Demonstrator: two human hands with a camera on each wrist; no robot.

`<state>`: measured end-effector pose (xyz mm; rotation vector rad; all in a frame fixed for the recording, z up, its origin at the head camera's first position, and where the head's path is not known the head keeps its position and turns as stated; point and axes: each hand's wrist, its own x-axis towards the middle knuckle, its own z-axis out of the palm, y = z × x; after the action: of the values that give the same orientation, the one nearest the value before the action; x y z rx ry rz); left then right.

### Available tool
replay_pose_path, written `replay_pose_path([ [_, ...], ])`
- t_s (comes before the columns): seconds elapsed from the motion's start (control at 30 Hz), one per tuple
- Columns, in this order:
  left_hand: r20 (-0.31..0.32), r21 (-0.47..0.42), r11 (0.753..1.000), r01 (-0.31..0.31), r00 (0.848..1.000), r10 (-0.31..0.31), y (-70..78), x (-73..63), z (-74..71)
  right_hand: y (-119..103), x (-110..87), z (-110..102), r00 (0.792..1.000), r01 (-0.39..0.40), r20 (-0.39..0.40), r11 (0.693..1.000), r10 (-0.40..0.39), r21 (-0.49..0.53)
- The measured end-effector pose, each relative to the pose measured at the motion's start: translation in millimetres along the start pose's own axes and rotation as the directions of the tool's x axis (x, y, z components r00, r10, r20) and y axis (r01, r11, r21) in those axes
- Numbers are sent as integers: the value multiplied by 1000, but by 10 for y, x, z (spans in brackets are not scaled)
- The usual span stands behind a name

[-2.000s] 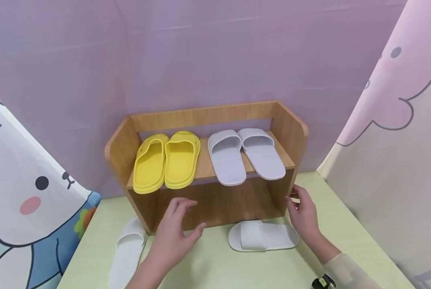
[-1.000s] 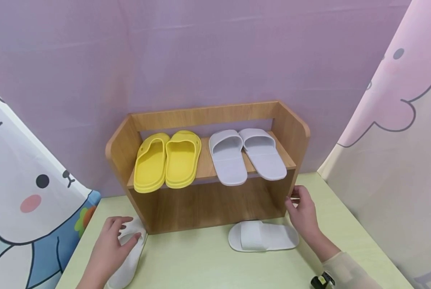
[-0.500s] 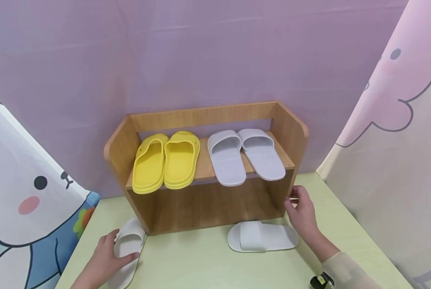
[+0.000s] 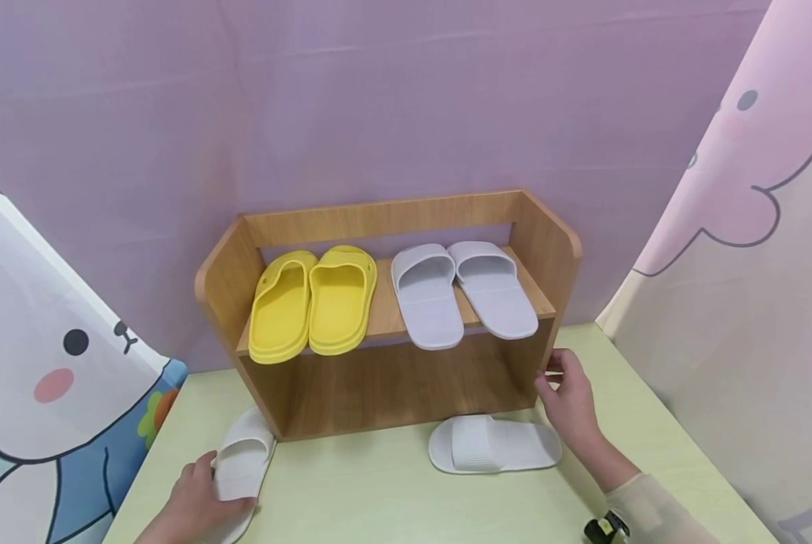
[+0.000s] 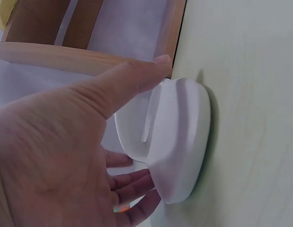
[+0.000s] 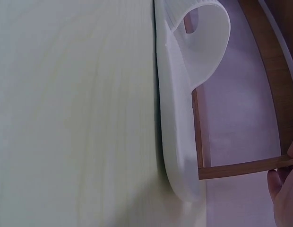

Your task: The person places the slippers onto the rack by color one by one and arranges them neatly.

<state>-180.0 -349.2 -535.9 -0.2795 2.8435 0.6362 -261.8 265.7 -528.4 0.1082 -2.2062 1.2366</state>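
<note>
At the left, the person's left hand (image 4: 195, 502) reaches forward low over the pale green wood-grain tabletop (image 4: 358, 499), gripping a white open-toed slipper (image 4: 241, 465) across its sole, fingers along the left edge and thumb at the right; the slipper lies beside the rack's left front corner. The two-tier brown wooden shoe rack (image 4: 385, 217) bears yellow rubber clogs (image 4: 341, 302) and pale grey slides (image 4: 433, 310) on its upper shelf. Below lies a second white ribbed-strap slipper (image 4: 524, 444) sideways, just left of the right hand (image 4: 572, 404), which pinches the rack's right side panel between thumb and fingers.
</note>
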Motion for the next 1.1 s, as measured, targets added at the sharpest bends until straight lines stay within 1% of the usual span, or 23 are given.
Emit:
replay_pose_path([
  [0.07, 4, 19, 1000, 17, 1000, -17, -2, 6, 16, 2, 3, 1, 1000, -6, 4, 1000, 6, 4],
  [0.17, 25, 38, 997, 63, 998, -64, -9, 19, 46, 3, 6, 0, 1000, -16, 9, 1000, 16, 7],
  [0.2, 25, 44, 997, 68, 997, -69, -18, 22, 57, 5, 6, 0, 1000, -19, 10, 1000, 19, 7],
  [0.43, 15, 99, 994, 34, 999, -36, -73, 7, 91, 3, 11, -5, 1000, -17, 15, 1000, 17, 3],
  [0.63, 29, 111, 991, 79, 996, -83, -22, -9, 92, 13, 12, -8, 1000, -21, 18, 1000, 21, -1],
  [0.77, 51, 122, 989, 84, 995, -91, 6, -4, 59, 19, 13, -15, 1000, -20, 22, 1000, 20, -3],
  [0.87, 81, 125, 989, 79, 993, -89, -8, 1, 7, 19, 14, -19, 1000, -17, 23, 1000, 17, -1],
  [1.0, 113, 122, 990, 63, 991, -77, -77, 15, -50, 17, 17, -19, 1000, -12, 28, 1000, 12, -1],
  [1.1, 129, 112, 993, 48, 990, -62, -169, 48, -86, 13, 19, -17, 999, -10, 30, 1000, 10, -6],
])
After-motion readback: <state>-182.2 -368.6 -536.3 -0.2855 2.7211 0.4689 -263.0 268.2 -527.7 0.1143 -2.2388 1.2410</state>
